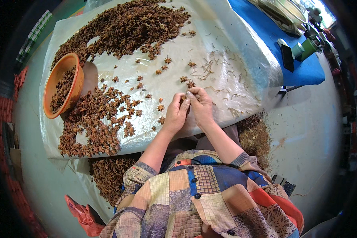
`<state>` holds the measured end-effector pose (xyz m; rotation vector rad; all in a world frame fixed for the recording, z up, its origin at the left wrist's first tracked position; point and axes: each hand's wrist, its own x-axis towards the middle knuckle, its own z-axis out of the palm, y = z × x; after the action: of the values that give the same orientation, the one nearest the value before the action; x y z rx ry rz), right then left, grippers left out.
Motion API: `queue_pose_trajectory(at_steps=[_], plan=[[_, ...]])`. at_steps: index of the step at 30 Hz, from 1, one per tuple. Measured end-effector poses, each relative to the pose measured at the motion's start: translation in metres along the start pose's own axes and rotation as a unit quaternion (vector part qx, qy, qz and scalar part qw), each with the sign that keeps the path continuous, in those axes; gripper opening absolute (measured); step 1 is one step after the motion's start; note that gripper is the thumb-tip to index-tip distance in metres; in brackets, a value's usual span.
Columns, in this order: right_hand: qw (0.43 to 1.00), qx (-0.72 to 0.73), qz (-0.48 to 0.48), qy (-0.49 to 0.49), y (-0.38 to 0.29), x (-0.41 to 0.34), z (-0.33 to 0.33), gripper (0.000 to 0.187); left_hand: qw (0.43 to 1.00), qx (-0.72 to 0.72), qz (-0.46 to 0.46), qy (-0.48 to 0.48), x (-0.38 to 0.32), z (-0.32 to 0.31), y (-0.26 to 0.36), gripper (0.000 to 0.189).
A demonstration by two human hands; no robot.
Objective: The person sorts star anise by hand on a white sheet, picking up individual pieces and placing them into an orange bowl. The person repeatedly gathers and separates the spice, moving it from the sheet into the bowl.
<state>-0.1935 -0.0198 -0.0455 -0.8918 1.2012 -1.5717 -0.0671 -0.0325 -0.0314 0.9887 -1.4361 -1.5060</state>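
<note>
My left hand (pixel 177 113) and my right hand (pixel 202 104) meet at the fingertips over the near part of a plastic-covered table (pixel 154 71). Between their pinched fingers is a small brown star anise piece (pixel 183 97), mostly hidden. Just beyond the right fingers lies a whole star anise (pixel 191 84), with another star anise (pixel 183 78) beside it. Loose star anise (pixel 160 107) also lies left of my left hand. Thin dry stems (pixel 206 70) are scattered to the right of the hands.
A large star anise heap (pixel 136 26) covers the far side. An orange bowl (pixel 76 86), tilted and partly filled, stands left by a spread batch (pixel 89 128). Right is a blue surface (pixel 306 76) with a phone (pixel 287 58) and green bottle (pixel 309 49). More star anise (pixel 113 175) lies below the table.
</note>
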Motion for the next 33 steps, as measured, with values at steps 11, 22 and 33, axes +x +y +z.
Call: queue_pose_trajectory(at_steps=[11, 22, 33], plan=[[0.989, 0.116, -0.025, 0.090, -0.072, 0.007, -0.025, 0.005, 0.944, 0.297, 0.082, 0.118, 0.002, -0.017, 0.028, 0.011], [0.855, -0.447, -0.262, 0.030, -0.018, 0.041, -0.111, 0.034, 0.817, 0.540, 0.200, -0.016, 0.079, 0.010, -0.021, 0.032], [0.908, -0.380, -0.113, -0.139, -0.024, 0.042, -0.043, 0.015, 0.980, -0.199, -0.013, 0.019, 0.036, -0.004, -0.012, 0.016]])
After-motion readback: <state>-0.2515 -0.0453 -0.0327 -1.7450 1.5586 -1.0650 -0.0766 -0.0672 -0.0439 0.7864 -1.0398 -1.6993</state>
